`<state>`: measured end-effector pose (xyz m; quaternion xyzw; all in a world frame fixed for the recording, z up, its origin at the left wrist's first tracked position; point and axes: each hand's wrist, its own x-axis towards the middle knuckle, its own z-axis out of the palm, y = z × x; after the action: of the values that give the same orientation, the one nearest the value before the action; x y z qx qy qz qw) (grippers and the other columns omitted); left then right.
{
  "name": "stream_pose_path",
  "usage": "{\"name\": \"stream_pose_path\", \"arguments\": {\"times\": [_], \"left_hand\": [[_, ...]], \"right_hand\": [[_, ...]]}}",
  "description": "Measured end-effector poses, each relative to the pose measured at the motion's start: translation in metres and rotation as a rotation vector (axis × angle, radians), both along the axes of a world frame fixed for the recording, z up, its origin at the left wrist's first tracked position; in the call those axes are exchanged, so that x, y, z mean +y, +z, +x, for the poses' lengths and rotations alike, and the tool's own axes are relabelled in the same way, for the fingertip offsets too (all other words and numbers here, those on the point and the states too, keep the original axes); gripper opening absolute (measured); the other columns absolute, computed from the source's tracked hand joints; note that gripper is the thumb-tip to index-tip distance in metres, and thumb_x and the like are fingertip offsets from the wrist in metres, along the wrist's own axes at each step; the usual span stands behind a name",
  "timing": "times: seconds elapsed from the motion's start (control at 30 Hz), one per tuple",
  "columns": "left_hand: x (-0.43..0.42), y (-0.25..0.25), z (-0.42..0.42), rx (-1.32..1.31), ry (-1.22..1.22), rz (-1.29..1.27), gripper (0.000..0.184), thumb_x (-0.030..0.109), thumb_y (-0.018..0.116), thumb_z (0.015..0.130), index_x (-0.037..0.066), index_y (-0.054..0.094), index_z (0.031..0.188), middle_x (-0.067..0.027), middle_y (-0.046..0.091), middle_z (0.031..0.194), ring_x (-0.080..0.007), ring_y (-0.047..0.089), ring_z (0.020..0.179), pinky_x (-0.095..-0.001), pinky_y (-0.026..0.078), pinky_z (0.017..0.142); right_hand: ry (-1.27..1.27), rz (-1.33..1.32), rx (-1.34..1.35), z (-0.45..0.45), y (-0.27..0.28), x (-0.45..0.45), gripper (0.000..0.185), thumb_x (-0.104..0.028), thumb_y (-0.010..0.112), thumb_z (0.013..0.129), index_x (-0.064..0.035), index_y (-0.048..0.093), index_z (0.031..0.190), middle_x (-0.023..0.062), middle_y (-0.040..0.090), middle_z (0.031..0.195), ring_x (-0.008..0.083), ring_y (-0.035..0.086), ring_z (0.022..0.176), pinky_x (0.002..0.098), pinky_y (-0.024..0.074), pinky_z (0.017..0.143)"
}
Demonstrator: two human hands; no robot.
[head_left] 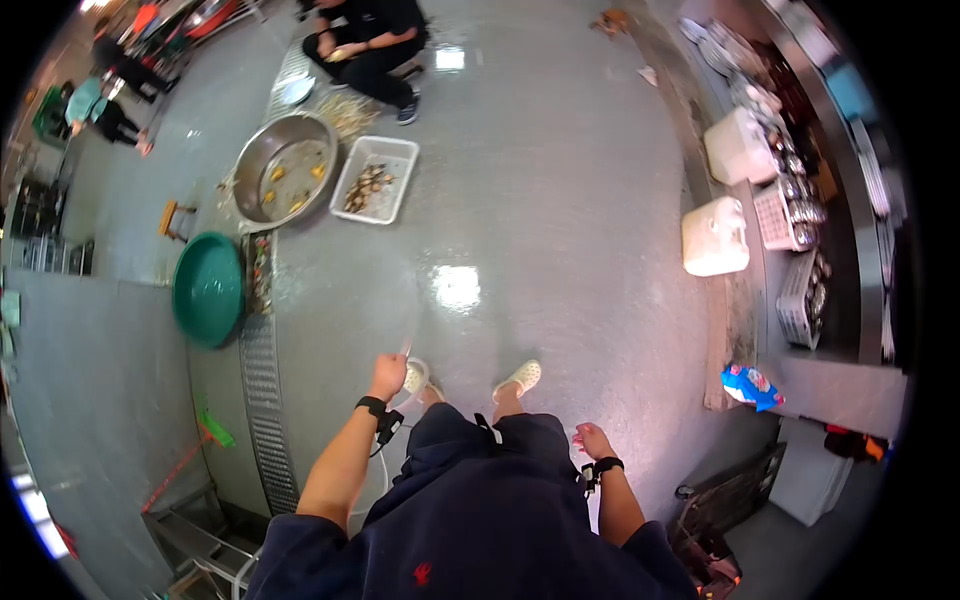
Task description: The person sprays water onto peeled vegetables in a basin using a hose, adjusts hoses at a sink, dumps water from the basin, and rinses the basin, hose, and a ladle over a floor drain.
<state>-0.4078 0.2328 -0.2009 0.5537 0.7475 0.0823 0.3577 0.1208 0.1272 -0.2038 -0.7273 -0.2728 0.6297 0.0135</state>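
My left hand (389,377) is closed around the end of a clear hose (387,478), which loops down beside my left leg. A faint spray of water seems to leave the hose end over the wet grey floor (560,250). On the other side, my right hand (592,440) hangs by my right thigh with its fingers partly curled; whether it holds anything is too small to make out. Both wrists wear black straps with small devices. Below my hands are my feet in pale clogs (522,377).
A green tub (209,290), a steel basin (245,172) and a white tray (408,165) stand ahead on the left. Beyond them a person (375,45) crouches. A drain grate (264,400) runs along the left. White containers (715,238) line the right ledge.
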Motion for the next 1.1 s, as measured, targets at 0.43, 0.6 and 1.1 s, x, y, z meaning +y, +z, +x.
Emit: {"name": "stream_pose_path", "arguments": {"times": [0.43,0.6,1.1], "left_hand": [[0.189,0.010,0.207,0.083,-0.421,-0.214,0.045,0.034,0.033,0.095,-0.001,0.055,0.112,-0.0274,0.054,0.115,-0.0447,0.050,0.104,-0.0503,0.040,0.091],[0.219,-0.061,0.205,0.183,-0.726,-0.005,0.036,0.024,0.032,0.094,0.000,0.056,0.106,-0.0258,0.057,0.109,-0.0413,0.053,0.100,-0.0497,0.043,0.085],[0.428,0.016,0.367,-0.082,-0.358,0.083,0.027,0.020,0.037,0.093,0.003,0.057,0.099,-0.0239,0.060,0.096,-0.0421,0.056,0.086,-0.0507,0.045,0.075]], "right_hand": [[-0.328,0.160,-0.197,0.196,-0.017,-0.071,0.032,-0.029,0.049,0.088,-0.0005,0.057,0.101,0.0117,0.065,0.084,0.0191,0.064,0.072,0.0305,0.0508,0.060],[-0.319,0.212,-0.153,0.196,-0.017,-0.018,0.036,-0.032,0.047,0.088,0.0013,0.057,0.100,0.0125,0.066,0.083,0.0191,0.064,0.073,0.0306,0.0494,0.058],[-0.569,0.028,-0.116,0.307,0.029,0.176,0.034,-0.030,0.049,0.090,-0.0024,0.052,0.111,0.0130,0.065,0.089,0.0214,0.063,0.079,0.0360,0.0510,0.064]]}}
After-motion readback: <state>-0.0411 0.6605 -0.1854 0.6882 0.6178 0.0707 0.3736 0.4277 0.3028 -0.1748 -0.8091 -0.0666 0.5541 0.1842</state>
